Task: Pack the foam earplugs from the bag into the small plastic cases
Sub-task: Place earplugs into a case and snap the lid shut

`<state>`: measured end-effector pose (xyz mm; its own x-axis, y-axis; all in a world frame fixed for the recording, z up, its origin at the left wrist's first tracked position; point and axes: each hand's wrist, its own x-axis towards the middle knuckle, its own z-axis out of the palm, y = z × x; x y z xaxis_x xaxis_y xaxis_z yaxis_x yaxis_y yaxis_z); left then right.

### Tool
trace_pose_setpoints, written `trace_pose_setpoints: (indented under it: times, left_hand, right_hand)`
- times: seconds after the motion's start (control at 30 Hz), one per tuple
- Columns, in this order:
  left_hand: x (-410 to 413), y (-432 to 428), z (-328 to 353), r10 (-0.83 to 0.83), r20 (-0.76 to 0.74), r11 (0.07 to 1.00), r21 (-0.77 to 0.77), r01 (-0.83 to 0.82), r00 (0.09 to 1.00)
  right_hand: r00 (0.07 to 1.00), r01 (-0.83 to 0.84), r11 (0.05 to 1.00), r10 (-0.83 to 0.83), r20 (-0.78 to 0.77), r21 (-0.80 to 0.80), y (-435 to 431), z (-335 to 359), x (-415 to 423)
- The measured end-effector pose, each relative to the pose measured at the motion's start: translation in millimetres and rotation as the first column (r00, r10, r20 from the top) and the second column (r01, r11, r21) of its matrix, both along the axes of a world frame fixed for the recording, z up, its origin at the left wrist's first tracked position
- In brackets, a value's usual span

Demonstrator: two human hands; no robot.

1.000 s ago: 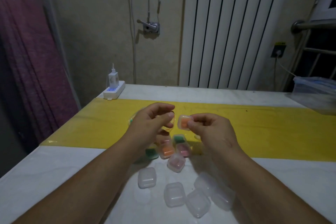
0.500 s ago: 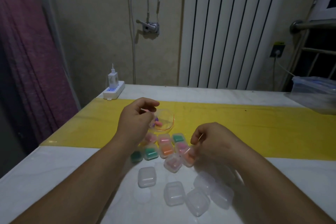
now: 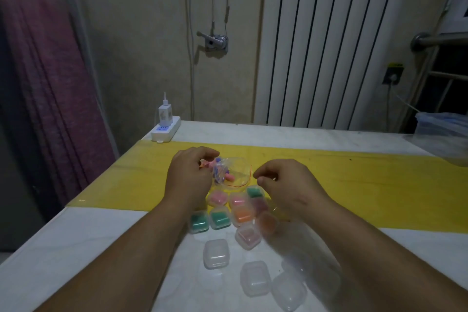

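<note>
Clear plastic is crumpling under the left hand, which is still pinching the bag by its left edge, fingers curled round the film. The loose foam earplugs, pink and purple, are lying inside it just beyond those fingertips. The right hand is no longer carrying anything. A second ago it was holding an orange-filled case up between the hands, then lowering it. Now that orange case is sitting just below the right wrist, at the right end of the filled cases. The right hand is hovering beside the bag's red-lined mouth, fingers curled, thumb and forefinger close, with nothing visible between them. That is looking like one case finished and the next pick beginning. Empty cases are waiting nearer the body than either hand, on the table, so the packing is looking far from over.
</note>
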<state>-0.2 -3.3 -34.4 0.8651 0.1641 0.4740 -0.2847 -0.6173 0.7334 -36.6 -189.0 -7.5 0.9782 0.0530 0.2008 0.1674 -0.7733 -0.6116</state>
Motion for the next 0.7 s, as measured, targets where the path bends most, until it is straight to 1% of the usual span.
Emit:
trace_pose_setpoints:
  times: [0.07,0.13,0.23,0.3,0.33,0.4,0.47,0.6,0.7]
  left_hand:
    - [4.8,1.2,-3.4,-0.010,0.041,0.996,0.085,0.006,0.999]
    - [8.1,2.8,-5.7,-0.004,0.077,0.991,0.131,-0.007,0.997]
    - [13.0,6.2,-8.3,0.012,0.056,0.982,0.185,-0.022,0.998]
    - [15.6,6.4,-11.5,-0.003,-0.030,0.985,0.170,0.008,1.000]
    - [16.3,5.9,-13.8,-0.020,-0.075,0.988,0.154,0.031,0.997]
    - [17.7,4.8,-18.8,-0.057,-0.130,0.991,0.117,0.073,0.990]
    - [19.4,4.6,-22.1,-0.062,-0.142,0.993,0.089,0.075,0.988]
    - [24.8,6.3,-26.3,-0.018,-0.138,0.994,0.102,0.032,0.990]
    - [27.0,6.9,-28.2,-0.004,-0.151,0.992,0.124,0.023,0.988]
  right_hand:
    - [1.000,-0.021,1.000,0.020,-0.007,-0.008,10.4,2.7,14.3]
    - [0.999,-0.028,0.999,0.027,-0.022,-0.030,21.7,2.7,28.9]
    - [0.997,-0.045,0.996,0.040,-0.063,-0.076,40.3,-4.8,48.8]
    - [0.995,-0.074,0.987,0.062,-0.084,-0.146,52.6,-11.5,55.9]
    - [0.994,-0.085,0.986,0.073,-0.087,-0.140,56.8,-14.7,59.0]
    - [0.993,-0.084,0.993,0.076,-0.094,-0.080,62.3,-18.6,66.1]
    - [0.993,-0.033,0.997,0.025,-0.115,-0.068,66.3,-18.2,72.0]
    - [0.979,0.032,0.986,-0.064,-0.195,-0.162,73.8,-16.4,86.5]
    - [0.967,0.077,0.979,-0.119,-0.226,-0.186,79.2,-19.6,93.6]
